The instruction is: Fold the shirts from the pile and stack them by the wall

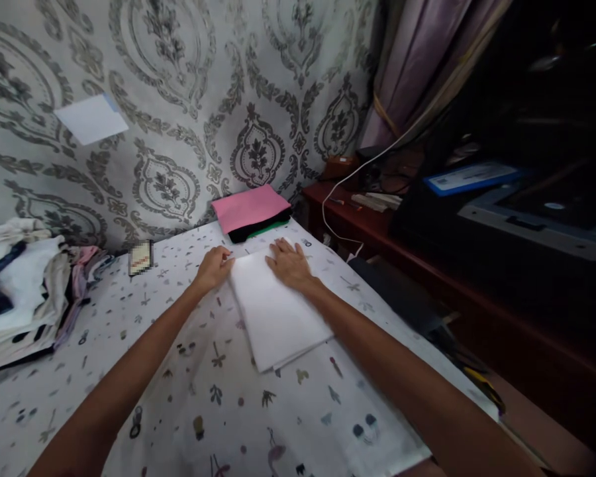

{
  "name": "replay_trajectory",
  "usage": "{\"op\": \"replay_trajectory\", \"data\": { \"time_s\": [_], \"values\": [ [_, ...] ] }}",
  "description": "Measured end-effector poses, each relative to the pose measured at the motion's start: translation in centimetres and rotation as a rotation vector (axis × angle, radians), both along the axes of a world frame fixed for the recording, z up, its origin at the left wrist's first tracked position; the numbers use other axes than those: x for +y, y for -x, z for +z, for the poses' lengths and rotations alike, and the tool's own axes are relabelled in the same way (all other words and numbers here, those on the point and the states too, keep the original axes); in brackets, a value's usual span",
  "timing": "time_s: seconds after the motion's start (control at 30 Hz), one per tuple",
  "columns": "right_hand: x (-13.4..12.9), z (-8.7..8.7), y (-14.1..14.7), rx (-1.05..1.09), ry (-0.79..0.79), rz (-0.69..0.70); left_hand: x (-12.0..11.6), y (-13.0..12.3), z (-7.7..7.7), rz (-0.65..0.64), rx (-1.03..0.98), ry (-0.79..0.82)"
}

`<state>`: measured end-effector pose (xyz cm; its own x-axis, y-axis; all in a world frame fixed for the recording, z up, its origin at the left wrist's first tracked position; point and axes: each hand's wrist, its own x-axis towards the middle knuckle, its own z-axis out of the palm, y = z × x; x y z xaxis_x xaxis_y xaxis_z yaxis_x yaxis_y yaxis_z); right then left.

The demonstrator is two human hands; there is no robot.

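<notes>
- Cloth [283,318], white and folded, lies flat on the printed sheet [153,371], mid-view; its long axis runs away from the person, the far end leaning left and the near end right.
- Clothes [24,291] stand in a folded pile at the far left; a wide stretch of printed sheet shows between them and the cloth.
- Card [140,257], small and blurred out, lies on the sheet near the wall [179,119], right of the clothes.
- Left hand [215,268] is at the cloth's far left corner, fingers curled and thumb near the fingertips — whether it pinches the corner, I cannot tell.
- Pink stack [252,207], with black and green layers under it, sits by the wall, just beyond the cloth's far edge — little room that way.
- Cloth's left edge slants down to a near left corner; the near edge shows more than one layer, slightly out of line, with printed sheet between it and the person.
- Right hand [289,265] is open and palm down on the cloth's far right part, fingers a little spread, gripping nothing; the right forearm [402,364] passes along the cloth's right side.
- Cable [345,177], white, hangs over the red desk [340,199] at the right and reaches down by the sheet's edge.
</notes>
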<state>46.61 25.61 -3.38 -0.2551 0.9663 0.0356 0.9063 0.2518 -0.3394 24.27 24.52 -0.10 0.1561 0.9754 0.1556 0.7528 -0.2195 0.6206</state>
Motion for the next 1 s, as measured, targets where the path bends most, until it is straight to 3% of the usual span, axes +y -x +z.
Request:
{"op": "replay_trajectory", "data": {
  "time_s": [0.13, 0.47, 0.53, 0.7, 0.8, 0.9, 0.93, 1.0],
  "values": [
    [0.1, 0.2, 0.2, -0.017, -0.003, 0.001, 2.8, 1.1, -1.1, -0.03, -0.052, 0.106],
    [0.1, 0.5, 0.2, -0.049, 0.03, -0.002, 2.9, 1.2, -1.9, -0.184, -0.278, 0.117],
    [0.1, 0.4, 0.1, -0.051, 0.025, -0.002, 3.0, 1.6, -2.0, -0.218, -0.203, 0.106],
    [0.0, 0.3, 0.1, -0.053, 0.022, 0.018, 2.6, 1.8, -1.7, -0.141, 0.238, -0.041],
    [0.0, 0.2, 0.2, -0.053, 0.018, 0.02, 0.8, 1.4, -1.3, -0.084, 0.328, -0.151],
    [0.2, -0.1, 0.3, -0.042, -0.001, 0.016, -3.7, 0.7, -0.7, -0.079, 0.378, -0.378],
    [0.3, -0.3, 0.3, -0.035, -0.004, 0.017, -5.8, 0.3, -0.4, -0.146, 0.363, -0.42],
    [0.5, -0.8, 0.3, -0.019, -0.008, 0.021, -10.5, -0.6, 0.1, -0.408, 0.32, -0.421]
  ]
}}
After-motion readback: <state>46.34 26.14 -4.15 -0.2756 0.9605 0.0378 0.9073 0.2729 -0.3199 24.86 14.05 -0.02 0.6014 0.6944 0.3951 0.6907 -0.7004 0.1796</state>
